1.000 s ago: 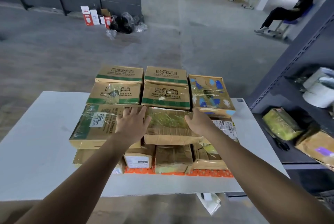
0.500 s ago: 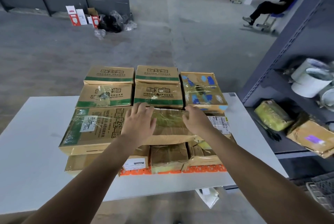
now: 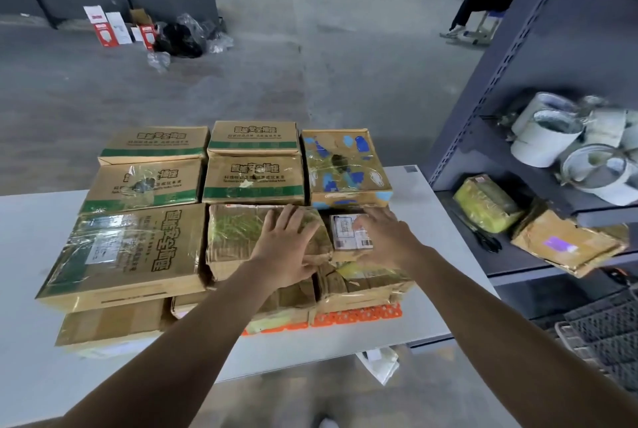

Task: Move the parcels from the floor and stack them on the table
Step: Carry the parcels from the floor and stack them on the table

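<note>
Several cardboard parcels are stacked on the white table [image 3: 31, 241]. My left hand [image 3: 286, 244] lies flat, fingers spread, on the tape-wrapped brown parcel [image 3: 238, 238] in the front middle of the stack. My right hand [image 3: 383, 238] rests with straight fingers on the small parcel with a white label [image 3: 345, 231] just to its right. A large green-printed box [image 3: 127, 251] sits front left. Behind are green-striped boxes [image 3: 253, 179] and a blue-patterned box [image 3: 343, 165]. An orange mat [image 3: 355, 317] shows under the bottom layer.
A grey metal shelf [image 3: 518, 255] stands to the right, holding wrapped packages [image 3: 486, 203] and white buckets [image 3: 545, 137]. A black crate [image 3: 604, 334] sits at lower right. Boxes and black bags [image 3: 176, 37] lie by the far wall. Seated people [image 3: 483, 3] are at the back right.
Both hands slid to the right across the top of the stack; the left moved onto the middle parcel's right part, the right onto the small labelled parcel. The view came closer.
</note>
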Demonstrator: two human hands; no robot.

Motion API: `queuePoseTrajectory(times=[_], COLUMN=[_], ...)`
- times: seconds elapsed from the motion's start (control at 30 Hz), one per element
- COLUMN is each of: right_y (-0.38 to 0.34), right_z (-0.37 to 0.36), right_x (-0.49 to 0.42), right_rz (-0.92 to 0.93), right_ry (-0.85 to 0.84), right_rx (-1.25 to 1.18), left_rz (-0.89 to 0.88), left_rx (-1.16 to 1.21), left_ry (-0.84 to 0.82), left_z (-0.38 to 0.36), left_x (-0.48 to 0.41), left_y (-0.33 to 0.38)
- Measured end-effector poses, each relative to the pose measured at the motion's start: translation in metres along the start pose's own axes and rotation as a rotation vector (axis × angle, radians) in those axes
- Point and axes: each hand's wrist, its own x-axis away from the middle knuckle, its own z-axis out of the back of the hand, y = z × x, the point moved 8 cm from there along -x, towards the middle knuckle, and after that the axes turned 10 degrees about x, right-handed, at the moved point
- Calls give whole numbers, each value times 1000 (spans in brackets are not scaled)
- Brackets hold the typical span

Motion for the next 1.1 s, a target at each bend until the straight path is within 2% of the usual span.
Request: queuePoseTrajectory(times=[0.13, 0.4, 0.53, 0.67, 0.97, 1.1], right_y=[3, -2, -1, 3, -9, -7], right_z=[2, 12, 20, 31, 11, 13], right_x=[-10, -17, -16, -18, -20, -15], right_rz=[2, 138, 170, 147, 99, 105], right_ry=[76, 160, 143, 186, 247, 252], right_rx=[30, 51, 87, 30, 84, 13], left_rz=[1, 1, 5, 3, -13, -16], left_rx=[-30, -8, 0, 11, 26, 54], left_ry=[25, 40, 36, 39, 29, 80], left_z=[-6, -9, -9, -9, -2, 4], left_x=[1, 2, 2, 3, 6, 8], left_y=[-2, -4, -6, -4, -3, 2])
